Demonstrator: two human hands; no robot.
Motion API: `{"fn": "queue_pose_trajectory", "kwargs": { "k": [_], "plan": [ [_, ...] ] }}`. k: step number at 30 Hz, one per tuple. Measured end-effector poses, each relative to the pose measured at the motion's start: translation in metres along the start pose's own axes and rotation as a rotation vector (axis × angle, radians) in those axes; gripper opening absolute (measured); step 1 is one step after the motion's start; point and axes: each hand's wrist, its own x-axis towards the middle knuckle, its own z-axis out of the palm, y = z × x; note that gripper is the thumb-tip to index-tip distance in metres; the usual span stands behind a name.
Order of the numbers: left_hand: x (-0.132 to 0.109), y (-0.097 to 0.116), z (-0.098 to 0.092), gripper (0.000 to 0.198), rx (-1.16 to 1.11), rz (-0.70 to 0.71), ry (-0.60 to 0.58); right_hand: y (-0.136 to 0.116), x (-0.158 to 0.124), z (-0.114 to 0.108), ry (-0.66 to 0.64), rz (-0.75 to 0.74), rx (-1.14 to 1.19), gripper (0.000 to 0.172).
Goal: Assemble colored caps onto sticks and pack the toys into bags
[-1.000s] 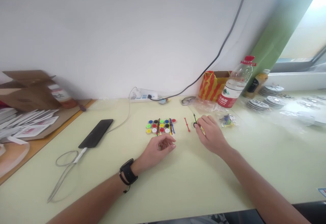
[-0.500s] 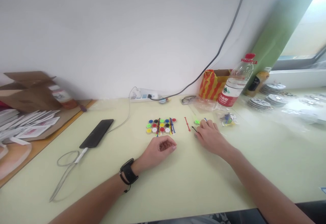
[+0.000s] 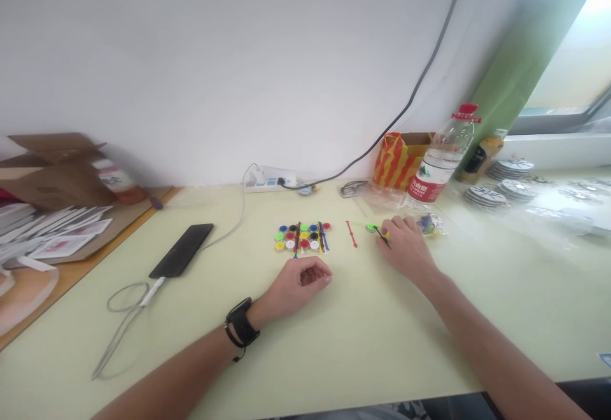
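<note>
My left hand [image 3: 300,283] rests on the table with its fingers curled toward the thumb, and its visible hollow is empty. Just beyond it lie rows of small coloured round pieces, such as a yellow one [image 3: 279,246], with bundles of thin coloured plastic sticks [image 3: 323,237] among them. My right hand [image 3: 403,242] is closed at the fingertips on a thin black plastic stick [image 3: 382,237]. A bit of yellow shows at those fingertips, too small to name. Touching or close to the black stick is a green round piece [image 3: 370,228]. A single red stick [image 3: 351,233] lies between the hands.
A clear bag of small parts [image 3: 432,224] lies beyond my right hand. Behind it stand a large water bottle [image 3: 432,168] and a striped bag [image 3: 394,159]. A phone [image 3: 181,250] on a cable lies left; a power strip [image 3: 267,182] sits by the wall.
My right hand has shifted slightly right, and the black stick has moved with it and tilts differently. More of the green round piece shows. My left hand has hardly moved.
</note>
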Motion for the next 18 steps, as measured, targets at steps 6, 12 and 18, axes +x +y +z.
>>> {"fn": "queue_pose_trajectory", "kwargs": {
  "k": [6, 12, 18],
  "plan": [
    [0.000, 0.001, 0.000, 0.023, 0.000, 0.001, -0.007, -0.036, -0.002, -0.008, -0.153, -0.208, 0.272, 0.025],
    [0.001, 0.001, 0.001, 0.024, 0.001, 0.001, -0.013, -0.049, -0.009, -0.003, -0.279, -0.245, 0.267, 0.036],
    [0.001, 0.001, 0.002, 0.024, 0.006, 0.004, -0.011, -0.040, -0.005, 0.001, -0.252, -0.198, 0.328, 0.028]
  ]
}}
